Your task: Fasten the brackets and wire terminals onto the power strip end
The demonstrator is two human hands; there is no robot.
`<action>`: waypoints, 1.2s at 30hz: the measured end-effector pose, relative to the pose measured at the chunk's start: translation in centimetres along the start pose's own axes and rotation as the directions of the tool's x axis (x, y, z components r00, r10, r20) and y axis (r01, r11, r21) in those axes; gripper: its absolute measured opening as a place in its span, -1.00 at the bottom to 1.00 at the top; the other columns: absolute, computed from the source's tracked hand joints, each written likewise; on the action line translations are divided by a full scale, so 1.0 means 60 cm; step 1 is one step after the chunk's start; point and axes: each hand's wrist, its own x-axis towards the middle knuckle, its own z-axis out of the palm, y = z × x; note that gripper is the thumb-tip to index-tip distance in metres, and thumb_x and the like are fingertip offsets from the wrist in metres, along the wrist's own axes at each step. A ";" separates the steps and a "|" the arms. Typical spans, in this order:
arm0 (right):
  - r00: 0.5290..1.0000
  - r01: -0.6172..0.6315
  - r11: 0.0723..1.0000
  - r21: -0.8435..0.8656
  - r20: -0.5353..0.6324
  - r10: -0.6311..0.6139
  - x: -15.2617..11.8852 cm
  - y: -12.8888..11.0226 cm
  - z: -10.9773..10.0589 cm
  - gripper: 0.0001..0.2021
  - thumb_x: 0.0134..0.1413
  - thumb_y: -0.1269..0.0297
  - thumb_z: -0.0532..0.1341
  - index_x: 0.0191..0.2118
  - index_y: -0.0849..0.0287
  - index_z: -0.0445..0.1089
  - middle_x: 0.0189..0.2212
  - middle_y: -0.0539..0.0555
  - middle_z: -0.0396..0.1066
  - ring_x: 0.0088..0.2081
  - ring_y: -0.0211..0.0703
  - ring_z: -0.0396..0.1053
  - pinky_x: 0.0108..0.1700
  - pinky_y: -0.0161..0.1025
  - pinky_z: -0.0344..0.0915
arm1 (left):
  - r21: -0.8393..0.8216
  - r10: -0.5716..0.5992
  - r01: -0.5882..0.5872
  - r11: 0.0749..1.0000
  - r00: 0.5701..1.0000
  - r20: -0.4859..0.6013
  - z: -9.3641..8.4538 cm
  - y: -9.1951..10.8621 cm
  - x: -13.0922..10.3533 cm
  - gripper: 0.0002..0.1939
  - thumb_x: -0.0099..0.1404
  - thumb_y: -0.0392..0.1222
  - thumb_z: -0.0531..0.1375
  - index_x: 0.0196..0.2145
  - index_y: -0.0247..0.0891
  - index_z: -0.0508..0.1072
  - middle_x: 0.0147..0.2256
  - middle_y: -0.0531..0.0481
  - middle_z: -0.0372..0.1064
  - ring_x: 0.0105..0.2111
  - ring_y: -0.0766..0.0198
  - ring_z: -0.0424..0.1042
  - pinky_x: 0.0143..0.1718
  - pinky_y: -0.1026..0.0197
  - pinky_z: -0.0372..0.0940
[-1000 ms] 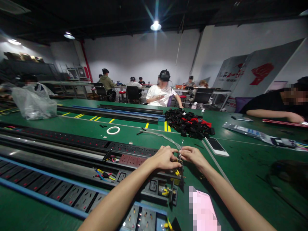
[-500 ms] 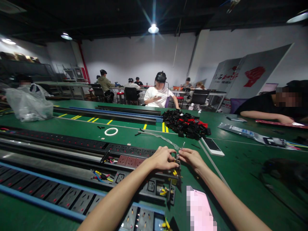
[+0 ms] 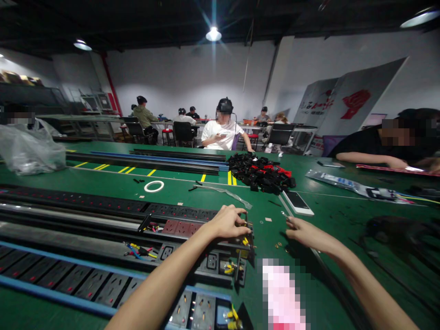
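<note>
My left hand [image 3: 229, 222] has its fingers curled round the right end of a long black socket strip [image 3: 185, 211], at its end plate. Out to the right, over the green table [image 3: 261, 247], my right hand [image 3: 302, 231] pinches a small, thin metallic piece [image 3: 284, 214] that points up and left. Yellow-tipped wires [image 3: 229, 268] stick out at the ends of the strips below my left hand. Small brass-coloured bits [image 3: 277, 245] lie under my right hand. What lies inside my left fingers is partly hidden.
A pile of black and red parts [image 3: 263, 172], a white phone [image 3: 298, 202], a white ring [image 3: 153, 186] and a plastic bag [image 3: 32, 146] lie on the table. A blurred pink object [image 3: 283, 293] is near the front. People sit opposite and at right.
My right hand has moved away from my left hand to the right, carrying the thin piece. My left hand stays at the strip's end. The whole view has shifted slightly.
</note>
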 end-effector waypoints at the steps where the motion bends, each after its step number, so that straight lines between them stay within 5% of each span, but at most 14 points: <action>1: 0.999 0.020 0.999 -0.045 0.037 -0.018 -0.004 -0.004 0.005 -0.88 -0.34 0.40 0.23 -0.57 0.10 0.25 -0.61 -0.05 0.33 -0.57 -0.23 0.23 -0.53 -0.32 0.11 | -0.001 0.000 0.000 1.000 1.000 -0.001 0.000 0.000 0.000 -0.66 0.28 0.12 0.22 -0.40 -0.17 0.63 0.16 -0.02 0.35 -0.02 -0.02 0.39 -0.02 -0.05 0.25; 7: 0.980 0.138 0.963 -0.230 0.172 -0.099 -0.017 -0.031 0.046 -0.76 -0.38 0.59 0.21 -0.51 0.11 0.30 -0.56 -0.06 0.36 -0.51 -0.22 0.24 -0.48 -0.33 0.03 | -0.001 0.005 -0.005 1.000 1.000 -0.011 -0.002 -0.002 0.000 -0.70 0.28 0.10 0.23 -0.31 -0.14 0.65 0.15 -0.05 0.37 -0.01 -0.01 0.41 0.02 -0.04 0.24; 16: 0.981 0.156 0.946 -0.284 0.154 -0.116 -0.015 -0.034 0.068 -0.75 -0.32 0.67 0.17 -0.57 0.12 0.25 -0.61 -0.04 0.33 -0.54 -0.23 0.22 -0.48 -0.32 -0.03 | -0.027 0.001 -0.002 1.000 1.000 -0.015 -0.003 -0.004 0.001 -0.69 0.28 0.08 0.23 -0.34 -0.17 0.65 0.15 -0.06 0.37 -0.01 0.02 0.45 0.03 0.03 0.26; 25: 0.978 0.202 0.978 -0.044 -0.049 -0.204 0.000 -0.067 0.098 -0.93 -0.06 0.36 0.18 -0.37 0.17 0.33 -0.47 -0.01 0.42 -0.43 -0.19 0.38 -0.40 -0.33 0.23 | -0.055 -0.009 0.008 0.998 1.000 -0.015 -0.004 -0.003 0.003 -0.69 0.27 0.09 0.23 -0.32 -0.17 0.66 0.14 -0.09 0.39 0.02 0.02 0.45 0.07 0.09 0.27; 36: 0.946 0.261 0.965 0.005 -0.200 -0.255 0.001 -0.075 0.141 -0.92 -0.03 0.30 0.18 -0.48 0.13 0.30 -0.47 0.01 0.43 -0.43 -0.17 0.34 -0.34 -0.26 0.20 | -0.063 -0.001 0.000 0.998 1.000 -0.014 -0.005 -0.004 0.003 -0.70 0.27 0.07 0.24 -0.32 -0.17 0.66 0.13 -0.08 0.39 0.01 0.03 0.47 0.07 0.09 0.27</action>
